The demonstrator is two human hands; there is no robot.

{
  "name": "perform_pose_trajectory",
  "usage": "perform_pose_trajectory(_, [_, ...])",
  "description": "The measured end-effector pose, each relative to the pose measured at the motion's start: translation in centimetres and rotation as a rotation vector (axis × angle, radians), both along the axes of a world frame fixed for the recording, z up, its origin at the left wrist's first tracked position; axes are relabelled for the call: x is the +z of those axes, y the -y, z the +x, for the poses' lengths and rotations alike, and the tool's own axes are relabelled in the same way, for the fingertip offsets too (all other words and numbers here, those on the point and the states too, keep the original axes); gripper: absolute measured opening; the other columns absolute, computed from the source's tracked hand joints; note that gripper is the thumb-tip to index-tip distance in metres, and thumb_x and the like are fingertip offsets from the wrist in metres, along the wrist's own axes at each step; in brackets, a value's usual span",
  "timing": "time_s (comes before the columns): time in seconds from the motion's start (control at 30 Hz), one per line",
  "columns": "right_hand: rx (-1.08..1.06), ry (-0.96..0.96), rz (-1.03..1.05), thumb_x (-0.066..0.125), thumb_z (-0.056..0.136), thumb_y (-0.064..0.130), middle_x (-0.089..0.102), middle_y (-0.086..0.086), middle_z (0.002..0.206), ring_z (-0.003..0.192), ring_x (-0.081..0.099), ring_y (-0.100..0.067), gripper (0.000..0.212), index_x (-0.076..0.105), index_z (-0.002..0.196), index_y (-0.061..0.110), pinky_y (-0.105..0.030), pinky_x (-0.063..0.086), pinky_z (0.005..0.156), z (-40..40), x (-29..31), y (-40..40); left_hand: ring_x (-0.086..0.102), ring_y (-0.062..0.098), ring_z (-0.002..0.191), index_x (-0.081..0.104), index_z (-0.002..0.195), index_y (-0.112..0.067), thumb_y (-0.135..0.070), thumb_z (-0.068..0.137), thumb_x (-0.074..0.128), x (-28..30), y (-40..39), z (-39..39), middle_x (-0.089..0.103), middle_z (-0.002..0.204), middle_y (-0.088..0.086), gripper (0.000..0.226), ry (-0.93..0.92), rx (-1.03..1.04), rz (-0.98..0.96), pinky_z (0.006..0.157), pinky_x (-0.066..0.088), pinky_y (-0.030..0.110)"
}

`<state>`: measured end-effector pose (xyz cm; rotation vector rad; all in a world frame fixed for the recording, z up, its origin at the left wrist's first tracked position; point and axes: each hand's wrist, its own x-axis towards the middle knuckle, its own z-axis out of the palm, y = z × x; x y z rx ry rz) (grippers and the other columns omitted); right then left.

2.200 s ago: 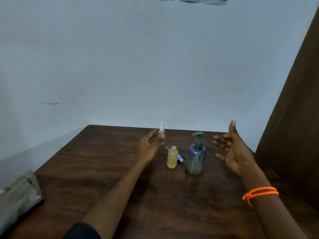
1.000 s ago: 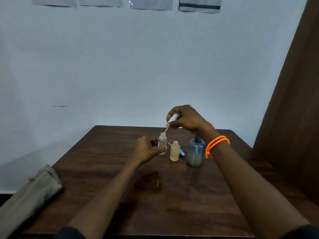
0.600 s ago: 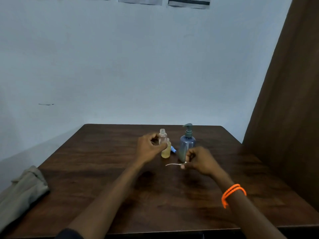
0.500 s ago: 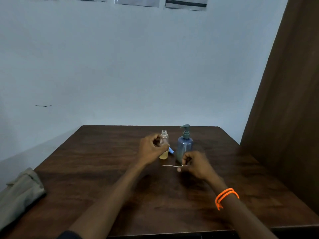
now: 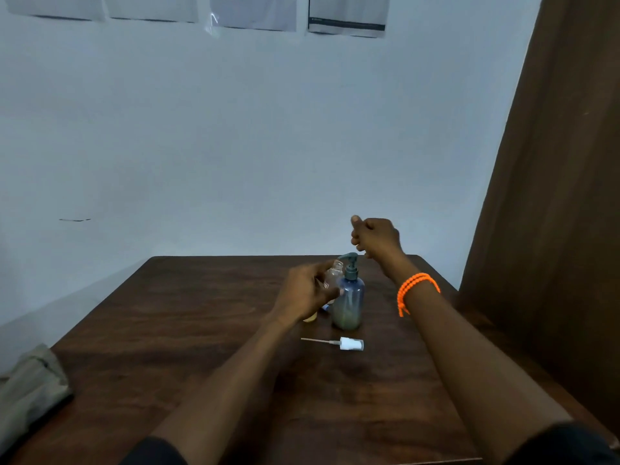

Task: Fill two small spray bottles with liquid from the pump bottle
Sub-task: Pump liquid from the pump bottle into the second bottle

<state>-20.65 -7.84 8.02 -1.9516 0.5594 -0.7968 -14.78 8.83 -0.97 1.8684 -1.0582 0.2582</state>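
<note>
My left hand [image 5: 307,292] grips a small clear spray bottle [image 5: 334,275] with its cap off, holding it beside the spout of the blue-grey pump bottle [image 5: 349,297]. The pump bottle stands upright on the dark wooden table [image 5: 188,330]. My right hand [image 5: 374,237] hovers above and behind the pump head with curled fingers and holds nothing. The white spray cap [image 5: 345,344] with its thin tube lies on the table in front of the pump bottle. A second small bottle with yellow liquid [image 5: 310,317] is mostly hidden behind my left hand.
A small blue piece [image 5: 324,307] lies between the bottles. A folded grey-green cloth [image 5: 30,394] sits at the table's left front corner. A brown curtain [image 5: 553,196] hangs on the right, a white wall stands behind.
My right hand has laid the white spray cap on the table and risen above the pump head. My left hand has brought the open small bottle next to the pump bottle.
</note>
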Motion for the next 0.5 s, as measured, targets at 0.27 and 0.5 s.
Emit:
perform_pose_trajectory(0.27, [0.123, -0.252, 0.143, 0.064, 0.105, 0.025, 0.071, -0.006, 0.084, 0.075, 0.068, -0.022, 0.025, 0.070, 0.090, 0.006, -0.034, 0.061, 0.074, 3.1, -2.0, 0.0, 0.065, 0.009, 0.071, 0.075, 0.120, -0.033, -0.023, 0.072, 0.086, -0.2, 0.5, 0.7, 0.074, 0.080, -0.007, 0.050, -0.010, -0.012, -0.071, 0.069, 0.056, 0.035])
perform_pose_trajectory(0.5, [0.310, -0.093, 0.525, 0.077, 0.092, 0.053, 0.072, -0.006, 0.079, 0.072, 0.065, -0.020, 0.042, 0.071, 0.083, 0.012, -0.036, 0.052, 0.077, 2.1, -4.2, 0.6, 0.064, 0.006, 0.072, 0.077, 0.114, -0.029, -0.028, 0.077, 0.086, -0.4, 0.5, 0.9, 0.073, 0.081, -0.012, 0.039, -0.047, -0.040, -0.123, 0.068, 0.055, 0.030])
